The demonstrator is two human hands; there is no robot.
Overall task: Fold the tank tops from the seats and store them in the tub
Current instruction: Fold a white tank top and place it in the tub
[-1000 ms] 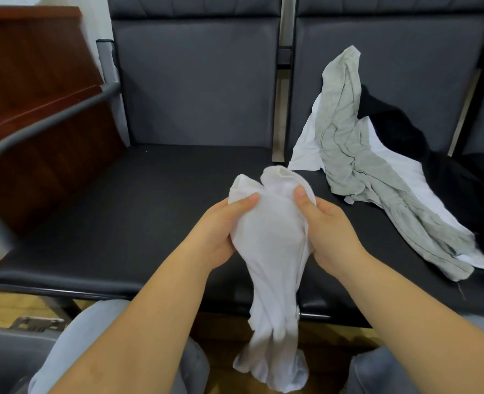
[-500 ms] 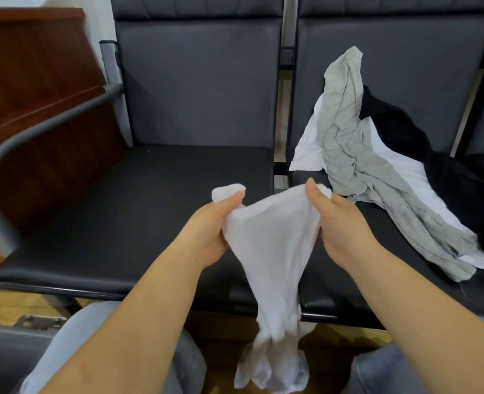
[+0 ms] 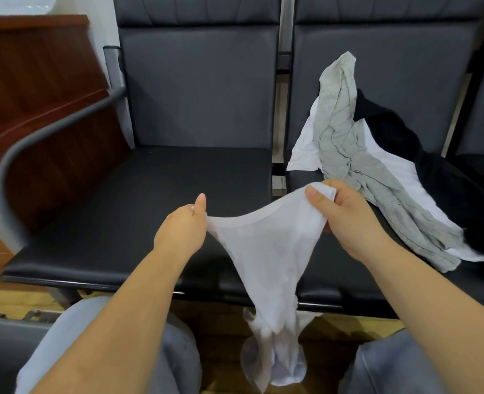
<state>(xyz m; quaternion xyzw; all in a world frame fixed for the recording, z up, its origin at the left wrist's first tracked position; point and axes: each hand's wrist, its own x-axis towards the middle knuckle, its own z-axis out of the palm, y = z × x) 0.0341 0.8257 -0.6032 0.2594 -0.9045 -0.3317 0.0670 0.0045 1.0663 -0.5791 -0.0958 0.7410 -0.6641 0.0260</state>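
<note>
From my head camera, looking down: my left hand (image 3: 181, 231) pinches one upper corner of a white tank top (image 3: 266, 251), thumb raised, and my right hand (image 3: 346, 220) grips the other corner, fingers curled round a bunch of cloth. My hands are held apart, so the top's upper edge stretches between them in a shallow curve. The rest of it hangs down in a narrowing bundle, past the near edge of the seats and between my knees.

The left seat (image 3: 150, 200) is dark and padded, with a grey armrest (image 3: 50, 132) at its left. On the right seat (image 3: 334, 274) lies a loose heap: a grey tank top (image 3: 348, 155) draped up the backrest, over a white garment (image 3: 306, 149), with a black garment (image 3: 391, 129) to the far right. The heap lies just beside my right hand, not touching it.
</note>
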